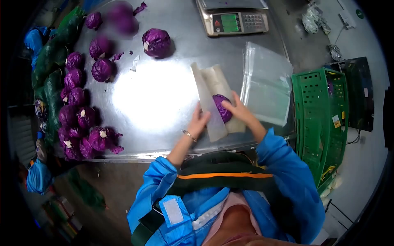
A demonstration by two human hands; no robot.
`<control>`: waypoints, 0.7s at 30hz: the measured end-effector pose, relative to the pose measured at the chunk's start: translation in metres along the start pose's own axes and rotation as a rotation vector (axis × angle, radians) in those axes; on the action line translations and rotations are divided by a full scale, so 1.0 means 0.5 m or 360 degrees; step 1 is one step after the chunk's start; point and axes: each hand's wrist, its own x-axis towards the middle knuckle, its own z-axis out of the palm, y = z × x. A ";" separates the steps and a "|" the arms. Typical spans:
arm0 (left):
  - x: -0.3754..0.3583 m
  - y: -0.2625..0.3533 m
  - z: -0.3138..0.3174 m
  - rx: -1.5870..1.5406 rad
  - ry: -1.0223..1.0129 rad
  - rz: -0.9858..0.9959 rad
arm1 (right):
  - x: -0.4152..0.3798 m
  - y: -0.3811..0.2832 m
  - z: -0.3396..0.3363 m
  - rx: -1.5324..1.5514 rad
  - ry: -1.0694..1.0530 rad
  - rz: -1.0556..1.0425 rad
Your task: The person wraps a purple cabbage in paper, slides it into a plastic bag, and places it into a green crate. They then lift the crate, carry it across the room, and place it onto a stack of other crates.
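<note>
A sheet of brownish wrapping paper (219,80) lies on the metal table in front of me, its left side raised in a flap. Partly covered by that flap is a red cabbage (222,108). My left hand (198,122) has the flap's edge between thumb and fingers. On the other side, my right hand (242,112) is at the cabbage, thumb against it and fingers by the paper's right edge. A stack of clear plastic bags (266,84) rests just right of the paper. Another red cabbage (156,42) sits farther back, apart from both hands.
Several red cabbages (76,97) line the left side of the metal table (180,74), beside green mesh sacks (53,104). A digital scale (236,22) stands at the back. To the right is a green crate (305,106). A co-worker's blue sleeve (39,176) shows at far left.
</note>
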 end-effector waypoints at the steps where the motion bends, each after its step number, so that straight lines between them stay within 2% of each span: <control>1: 0.036 -0.075 0.013 0.0601 0.0157 0.0633 | 0.003 -0.022 0.015 0.0176 -0.0159 0.0023; 2: 0.037 -0.080 0.038 0.0719 0.0240 0.0698 | -0.008 -0.041 0.019 -0.0158 -0.0146 0.0033; 5: 0.022 -0.072 0.093 0.1059 0.0337 0.0939 | 0.005 -0.041 -0.014 0.0273 -0.0180 0.0128; 6: 0.003 -0.061 0.115 0.1170 0.0335 0.1021 | -0.007 -0.026 -0.031 0.0562 -0.0223 0.0248; 9: -0.068 0.053 0.177 0.1570 -0.0116 0.1030 | -0.031 0.029 -0.124 0.1388 -0.0363 0.0531; 10: -0.088 0.103 0.206 0.1379 -0.0259 0.1119 | -0.065 0.026 -0.163 0.1559 -0.0287 0.0546; 13: 0.002 0.152 0.248 0.0932 -0.0307 0.0962 | -0.250 -0.006 -0.292 0.2091 -0.0069 0.0620; 14: 0.067 0.148 0.280 0.1207 -0.0183 0.1323 | -0.284 0.015 -0.326 0.2144 0.0014 0.0645; 16: 0.213 0.070 0.316 0.1551 -0.0609 0.1638 | -0.352 0.097 -0.375 0.2076 0.0197 0.0766; 18: 0.293 0.019 0.324 0.1914 -0.0850 0.1730 | -0.460 0.184 -0.380 0.1810 0.0384 0.0937; 19: 0.319 -0.009 0.333 0.2075 -0.0966 0.1761 | -0.532 0.237 -0.363 0.1434 0.0527 0.0807; 20: 0.344 -0.034 0.335 0.1989 -0.0936 0.1710 | -0.561 0.193 -0.343 0.1214 0.0453 0.0970; 21: 0.371 -0.049 0.329 0.1918 -0.0917 0.1662 | -0.577 0.161 -0.322 0.1261 0.0360 0.0979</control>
